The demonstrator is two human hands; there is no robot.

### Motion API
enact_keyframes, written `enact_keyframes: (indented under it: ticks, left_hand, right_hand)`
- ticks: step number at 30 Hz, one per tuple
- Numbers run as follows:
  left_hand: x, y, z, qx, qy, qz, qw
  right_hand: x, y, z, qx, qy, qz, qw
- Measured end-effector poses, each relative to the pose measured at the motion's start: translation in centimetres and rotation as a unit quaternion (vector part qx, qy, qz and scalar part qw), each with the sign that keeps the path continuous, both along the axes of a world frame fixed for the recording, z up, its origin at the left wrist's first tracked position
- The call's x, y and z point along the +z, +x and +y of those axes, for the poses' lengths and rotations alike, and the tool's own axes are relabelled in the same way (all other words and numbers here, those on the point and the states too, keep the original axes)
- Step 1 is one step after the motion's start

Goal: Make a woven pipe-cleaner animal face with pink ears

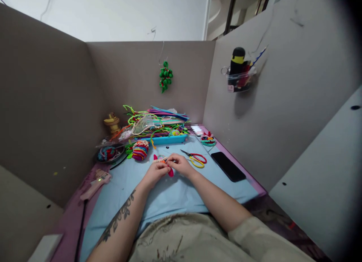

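My left hand [157, 171] and my right hand [181, 166] meet over the blue cloth. Both are closed, fingertips pinching a small pipe-cleaner craft piece [171, 173] with bright pink ends and some orange; the fingers hide most of it. Just right of my right hand lie scissors [198, 160] with one red and one yellow handle. A striped, multicoloured pipe-cleaner ball [140, 150] rests up and to the left of my left hand, beside a green piece [129, 150].
A blue tray [169, 139] heaped with pipe cleaners [158, 120] stands at the back. A pink glue gun [96, 184] lies left, near a bowl [113, 156]. A black phone [228, 166] lies right. Grey panels enclose the table; a holder [240, 80] hangs on the right one.
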State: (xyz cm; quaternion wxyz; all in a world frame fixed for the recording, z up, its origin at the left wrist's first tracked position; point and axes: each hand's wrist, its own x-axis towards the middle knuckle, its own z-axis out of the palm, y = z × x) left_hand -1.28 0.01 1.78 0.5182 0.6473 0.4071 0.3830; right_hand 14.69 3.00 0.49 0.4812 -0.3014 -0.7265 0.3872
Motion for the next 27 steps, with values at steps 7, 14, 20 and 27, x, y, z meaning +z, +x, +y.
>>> enact_keyframes:
  ticks: [7, 14, 20, 27]
  left_hand:
    - [-0.2, 0.2, 0.2, 0.02, -0.034, -0.06, 0.997]
    - [-0.7, 0.1, 0.7, 0.071, -0.08, -0.133, 0.985]
    - [-0.8, 0.0, 0.9, 0.101, -0.083, -0.157, 0.979]
    - [-1.4, -0.1, 1.4, 0.162, -0.054, -0.169, 0.971]
  right_hand:
    - [0.7, 0.2, -0.5, -0.028, 0.028, 0.018, 0.999]
    - [1.0, 0.1, -1.0, -0.051, 0.078, 0.016, 0.995]
    - [0.7, 0.4, -1.1, -0.038, 0.114, -0.032, 0.992]
    - [-0.2, 0.1, -0.9, -0.047, 0.2, -0.11, 0.973]
